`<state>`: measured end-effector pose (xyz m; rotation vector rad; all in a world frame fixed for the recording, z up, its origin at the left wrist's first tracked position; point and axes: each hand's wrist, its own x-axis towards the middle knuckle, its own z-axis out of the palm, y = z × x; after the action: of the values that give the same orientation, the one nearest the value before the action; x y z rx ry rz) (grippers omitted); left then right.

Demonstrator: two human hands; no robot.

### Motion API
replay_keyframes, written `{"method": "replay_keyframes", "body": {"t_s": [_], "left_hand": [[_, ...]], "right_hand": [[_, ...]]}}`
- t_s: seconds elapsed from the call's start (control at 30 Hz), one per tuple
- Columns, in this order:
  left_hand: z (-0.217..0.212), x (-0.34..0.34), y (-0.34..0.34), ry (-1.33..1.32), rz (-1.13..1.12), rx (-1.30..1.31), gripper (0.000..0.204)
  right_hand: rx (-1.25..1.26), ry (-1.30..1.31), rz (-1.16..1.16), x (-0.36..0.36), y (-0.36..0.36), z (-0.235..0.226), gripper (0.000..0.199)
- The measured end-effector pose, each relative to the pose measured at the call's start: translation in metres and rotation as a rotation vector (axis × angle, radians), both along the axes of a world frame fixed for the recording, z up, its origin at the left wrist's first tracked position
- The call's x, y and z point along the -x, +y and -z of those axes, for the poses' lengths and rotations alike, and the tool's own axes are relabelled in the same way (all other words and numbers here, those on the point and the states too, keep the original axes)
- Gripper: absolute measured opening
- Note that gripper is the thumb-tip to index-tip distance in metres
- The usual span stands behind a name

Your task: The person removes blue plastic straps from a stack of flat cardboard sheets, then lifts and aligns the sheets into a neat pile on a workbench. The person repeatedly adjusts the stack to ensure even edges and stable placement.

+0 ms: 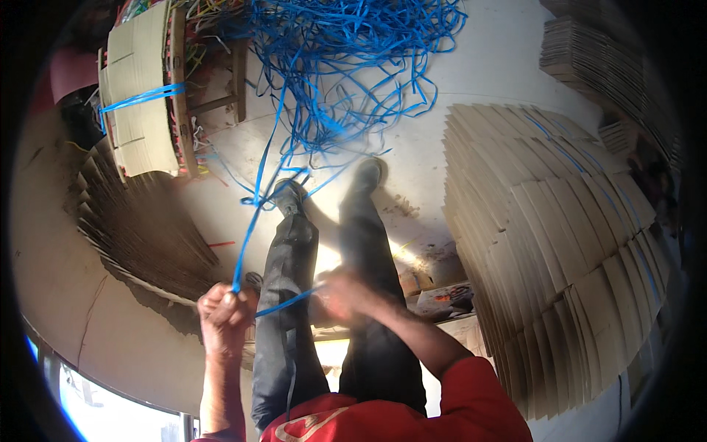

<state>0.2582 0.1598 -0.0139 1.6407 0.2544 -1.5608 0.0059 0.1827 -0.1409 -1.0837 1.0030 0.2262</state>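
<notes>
1 blue strap [286, 303] runs from the blue tangle [353, 66], gripped by the closed left hand [224, 315] and blurred right hand [345, 296], both below the tangle, 1 strapped cardboard bundle [138, 136] left of the tangle.

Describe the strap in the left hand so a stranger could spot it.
Find the big blue tangle at the picture's top. A strap runs down from it to the left hand; a length crosses the left leg toward the right hand. Unlike its loose neighbours, this one is gripped and fairly straight.
</notes>
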Motion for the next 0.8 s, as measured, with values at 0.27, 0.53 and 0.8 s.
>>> {"method": "replay_keyframes", "body": {"t_s": [0.27,0.53,0.8], "left_hand": [[-0.069,-0.060,0.020,-0.224,0.103,-0.071,0.024],[-0.085,-0.035,0.025,-0.227,0.097,-0.047,0.025],[-0.171,-0.012,-0.001,-0.250,0.268,0.133,0.025]], "right_hand": [[0.237,0.805,-0.513,0.146,-0.003,0.102,0.023],[0.446,0.195,0.091,0.033,-0.098,0.027,0.063],[0.385,-0.211,0.244,-0.098,-0.111,-0.076,0.043]]}}
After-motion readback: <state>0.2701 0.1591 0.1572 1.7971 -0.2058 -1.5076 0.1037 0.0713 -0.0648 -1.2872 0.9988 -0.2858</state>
